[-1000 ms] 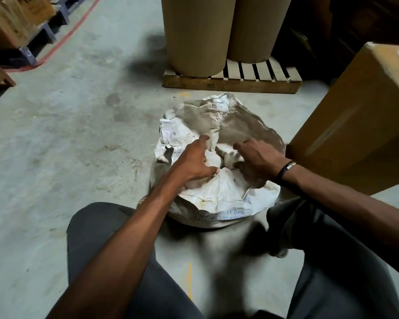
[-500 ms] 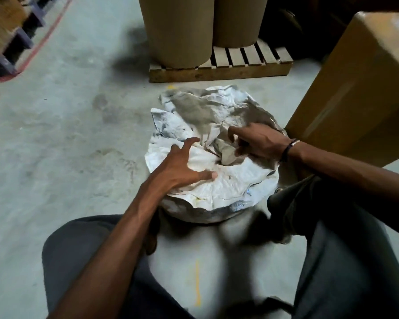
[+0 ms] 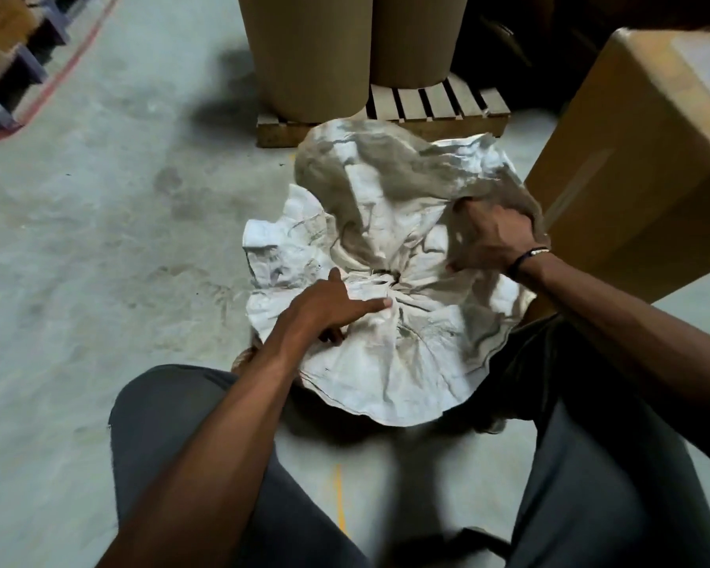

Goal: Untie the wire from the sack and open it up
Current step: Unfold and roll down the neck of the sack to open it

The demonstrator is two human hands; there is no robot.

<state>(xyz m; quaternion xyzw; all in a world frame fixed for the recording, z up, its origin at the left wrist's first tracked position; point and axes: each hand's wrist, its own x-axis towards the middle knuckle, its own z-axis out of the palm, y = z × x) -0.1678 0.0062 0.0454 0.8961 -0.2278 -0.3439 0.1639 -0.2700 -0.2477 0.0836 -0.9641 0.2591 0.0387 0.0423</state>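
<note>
A crumpled white woven sack (image 3: pixel 390 354) with grey dusty patches stands on the grey concrete floor (image 3: pixel 99 239), between the person's knees in dark grey trousers (image 3: pixel 169 436). Its long axis goes up toward the camera, so the gathered mouth points up. The loose top fabric spreads out around a dark puckered centre (image 3: pixel 393 275), where the folds come together like rays. I cannot tell if a wire is there; the spot is too small and dark.

The left hand (image 3: pixel 324 307) lies on the near-left part of the sack. Its fingers are mostly straight and reach toward the puckered centre, with one fingertip just beside it, pressing the fabric and not holding it. The right hand (image 3: pixel 494 235) is on the far-right part of the spread fabric. Its fingers are curled and grip a fold of the sack. This wrist wears a dark band (image 3: pixel 527 256).

Behind the sack is a wooden pallet (image 3: pixel 435 112) with two tall brown cardboard drums (image 3: pixel 308 55) on it. A large brown cardboard box (image 3: pixel 640 157) stands just beside the sack on the right.
</note>
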